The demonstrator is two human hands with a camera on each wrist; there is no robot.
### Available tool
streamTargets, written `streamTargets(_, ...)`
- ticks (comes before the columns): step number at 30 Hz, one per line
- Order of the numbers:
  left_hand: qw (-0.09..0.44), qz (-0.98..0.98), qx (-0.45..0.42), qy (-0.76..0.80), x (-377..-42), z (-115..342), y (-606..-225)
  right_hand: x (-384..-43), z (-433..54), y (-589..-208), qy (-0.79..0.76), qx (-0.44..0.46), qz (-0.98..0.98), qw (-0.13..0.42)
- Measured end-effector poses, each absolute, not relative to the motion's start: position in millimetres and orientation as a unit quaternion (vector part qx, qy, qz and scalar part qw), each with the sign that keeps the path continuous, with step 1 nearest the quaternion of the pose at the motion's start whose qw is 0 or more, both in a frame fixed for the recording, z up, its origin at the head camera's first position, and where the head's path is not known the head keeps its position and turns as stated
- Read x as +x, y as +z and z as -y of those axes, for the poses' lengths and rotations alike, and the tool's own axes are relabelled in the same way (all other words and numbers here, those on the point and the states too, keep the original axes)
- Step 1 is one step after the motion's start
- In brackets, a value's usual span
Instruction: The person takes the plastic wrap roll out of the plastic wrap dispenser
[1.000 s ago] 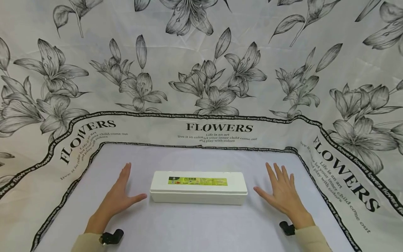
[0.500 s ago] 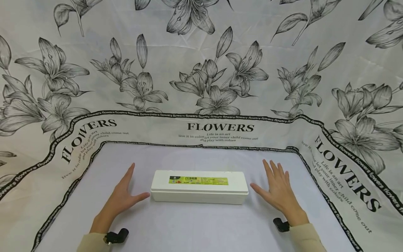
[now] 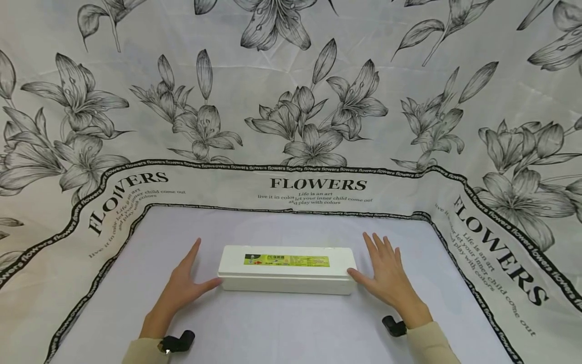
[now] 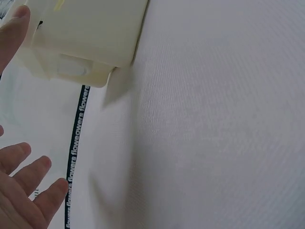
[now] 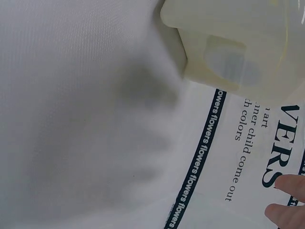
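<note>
A long white cling film box [image 3: 286, 284] with a green and yellow label [image 3: 286, 260] lies on the white cloth, its lid down. At its left end my left hand [image 3: 182, 290] has its fingers straight and spread, the thumb tip right at the box's front corner. My right hand [image 3: 391, 280] is spread beside the other end, its thumb overlapping the lid's right corner in the head view. The left wrist view has the box's end [image 4: 86, 43] near the thumb. From the right wrist, the opposite end [image 5: 228, 59] shows a recessed panel, with two fingertips [image 5: 286, 214] below.
Under everything is a white tablecloth [image 3: 282, 331] with a black-lined border reading FLOWERS [image 3: 318, 184]. Behind hangs a white cloth with lily drawings [image 3: 313, 111]. A small black device [image 3: 179, 341] sits at the left wrist, another black device [image 3: 393, 326] at the right.
Both hands have come inward toward the box's ends, the right one moving left farther. The thumbs now reach the box's corners. The box has stayed in place.
</note>
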State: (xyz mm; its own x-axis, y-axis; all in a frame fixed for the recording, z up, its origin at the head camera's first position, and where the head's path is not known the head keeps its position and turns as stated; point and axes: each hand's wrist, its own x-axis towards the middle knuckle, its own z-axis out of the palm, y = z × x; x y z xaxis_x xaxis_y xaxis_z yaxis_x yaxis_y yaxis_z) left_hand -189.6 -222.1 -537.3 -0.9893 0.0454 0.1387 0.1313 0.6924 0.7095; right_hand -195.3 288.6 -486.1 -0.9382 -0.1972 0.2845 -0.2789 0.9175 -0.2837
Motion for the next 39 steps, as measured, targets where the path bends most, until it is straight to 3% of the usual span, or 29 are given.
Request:
streamTargets(14,0.059,0.893,-0.079,-0.439,-193.8,200.3,-546.8,-198.3,-260.9,-483.9,0.142,0.17,0.971,0.085)
streamTargets(24,0.016,0.869,-0.093,-0.485,-196.9,191.1,-555.4,-194.2,-254.0,-484.5,0.139,0.187,0.971,0.061)
streamTargets(39,-0.025,0.832,-0.097,-0.546,-209.2,188.2,-567.4,-196.4,-249.4,-484.3,0.133,0.216,0.964,0.075)
